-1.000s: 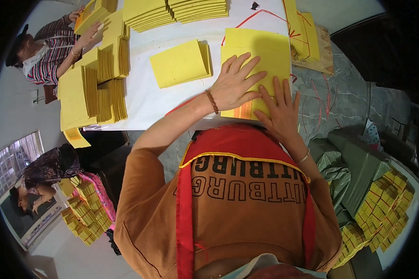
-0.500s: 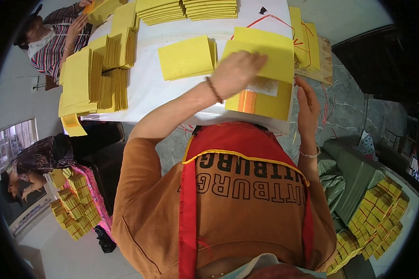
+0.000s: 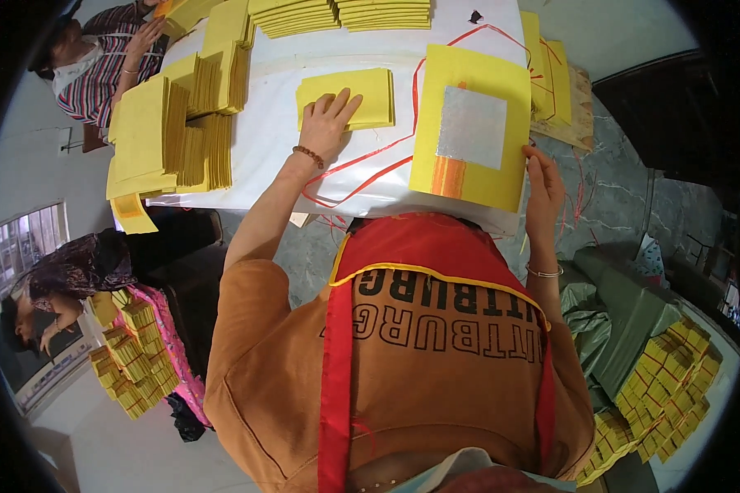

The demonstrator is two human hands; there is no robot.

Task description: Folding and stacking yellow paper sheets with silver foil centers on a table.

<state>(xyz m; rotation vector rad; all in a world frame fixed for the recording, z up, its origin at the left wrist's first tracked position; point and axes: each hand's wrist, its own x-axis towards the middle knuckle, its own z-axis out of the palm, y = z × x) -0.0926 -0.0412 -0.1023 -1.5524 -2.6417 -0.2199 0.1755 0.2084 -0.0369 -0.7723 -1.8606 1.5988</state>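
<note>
While the right hand (image 3: 543,187) keeps close to the sheet's right edge, fingers together and slightly bent, the left hand (image 3: 329,123) lies open with spread fingers on a folded yellow paper packet (image 3: 370,90); whether the right hand pinches the edge, I cannot tell. The wide, flat yellow paper sheet (image 3: 489,80) lies on the near right part of the white-covered bench (image 3: 267,99), bearing an orange rectangle (image 3: 448,177) and, above that, a silver-grey square (image 3: 473,127). It looks light and pliable, likely to slide easily and crease under a hard grip; the silver square seems the delicate part, so the plain yellow margins suit the fingers best. Its right side reaches the bench's edge, which should let a thumb slip underneath there.

Left of the sheet, and a little farther in, the packet seems firmer for its layers, though its loose leaves may fan out; pressing from above or pinching its short ends looks safest. Bare white covering gives room on its near and left sides, but a thin red string (image 3: 370,153) loops between packet and sheet and could snag. Farther out, leftward moves meet upright yellow packet rows (image 3: 210,152), and the far side is bounded by overlapping yellow packet stacks (image 3: 296,16).
</note>
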